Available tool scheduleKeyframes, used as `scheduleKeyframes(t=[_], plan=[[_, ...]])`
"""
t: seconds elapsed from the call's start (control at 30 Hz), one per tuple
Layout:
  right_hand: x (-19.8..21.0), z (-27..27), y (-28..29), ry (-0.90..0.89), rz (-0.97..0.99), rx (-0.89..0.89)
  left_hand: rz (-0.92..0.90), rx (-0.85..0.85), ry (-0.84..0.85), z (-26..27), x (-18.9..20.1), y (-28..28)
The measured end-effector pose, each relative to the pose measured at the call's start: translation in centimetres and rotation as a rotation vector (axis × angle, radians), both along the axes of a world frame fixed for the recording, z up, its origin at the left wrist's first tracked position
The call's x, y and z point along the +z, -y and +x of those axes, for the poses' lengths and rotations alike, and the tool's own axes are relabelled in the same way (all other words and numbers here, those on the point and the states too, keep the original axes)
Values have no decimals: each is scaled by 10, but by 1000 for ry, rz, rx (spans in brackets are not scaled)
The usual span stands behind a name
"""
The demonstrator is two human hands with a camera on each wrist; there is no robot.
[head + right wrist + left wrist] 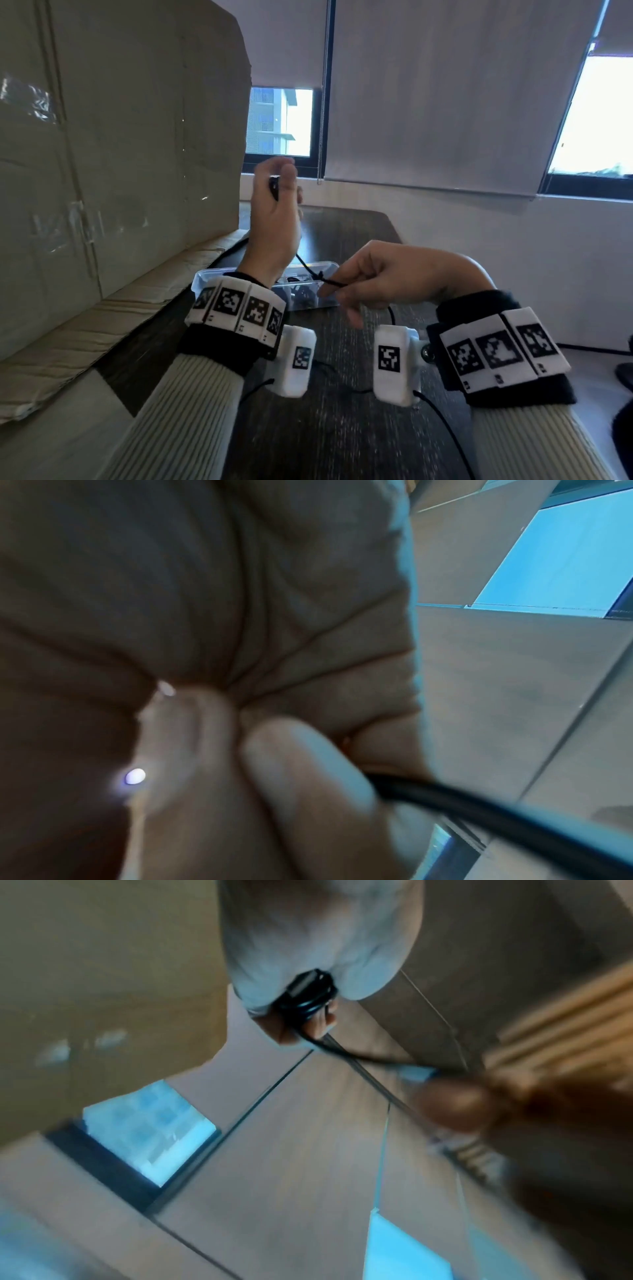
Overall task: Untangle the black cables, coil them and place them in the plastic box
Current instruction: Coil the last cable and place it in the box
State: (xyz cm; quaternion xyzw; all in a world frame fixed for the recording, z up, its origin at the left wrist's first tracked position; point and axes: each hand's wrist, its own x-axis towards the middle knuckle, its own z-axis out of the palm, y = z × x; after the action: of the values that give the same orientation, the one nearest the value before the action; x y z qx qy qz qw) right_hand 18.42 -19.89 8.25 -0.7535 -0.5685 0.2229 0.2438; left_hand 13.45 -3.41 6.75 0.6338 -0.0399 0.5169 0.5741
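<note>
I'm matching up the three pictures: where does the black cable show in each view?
Head: black cable at centre, strung from raised left hand to right hand.
Left wrist: upper centre, coiled in the fingers.
Right wrist: lower right, leaving the fingers.
Shared landmark: the window.

Dark wood table (342, 428), big cardboard box (120, 154), blinds (445, 85) half-down.
</note>
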Motion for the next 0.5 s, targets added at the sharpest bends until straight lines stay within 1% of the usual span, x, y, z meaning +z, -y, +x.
scheduleKeyframes(t=[0.03, 0.07, 0.1, 0.17, 0.2, 0.23, 0.3, 0.37, 0.43, 0.5], plan=[[5, -3, 2, 9, 5, 39, 164, 93, -43, 1, -6, -2], [9, -6, 5, 11, 35, 70, 288, 157, -110, 3, -11, -4], [13, -7, 7, 15, 86, 79, 350, 178, -188, 6, -16, -4], [17, -6, 8, 37, 209, 43, 334, 92, -300, 9, -22, -4], [17, -3, 8, 50, 281, 6, 330, 34, -330, 9, -23, -2], [16, -1, 8, 53, 361, -43, 347, -8, -351, 9, -23, 1], [14, 5, 9, 31, 534, -162, 416, -33, -393, 6, -22, 6], [13, 8, 8, 12, 667, -234, 517, -26, -402, 1, -19, 14], [11, 8, 7, 12, 749, -271, 630, -41, -394, -2, -16, 21], [9, 10, 4, 1, 818, -344, 693, -51, -368, 0, -18, 19]])
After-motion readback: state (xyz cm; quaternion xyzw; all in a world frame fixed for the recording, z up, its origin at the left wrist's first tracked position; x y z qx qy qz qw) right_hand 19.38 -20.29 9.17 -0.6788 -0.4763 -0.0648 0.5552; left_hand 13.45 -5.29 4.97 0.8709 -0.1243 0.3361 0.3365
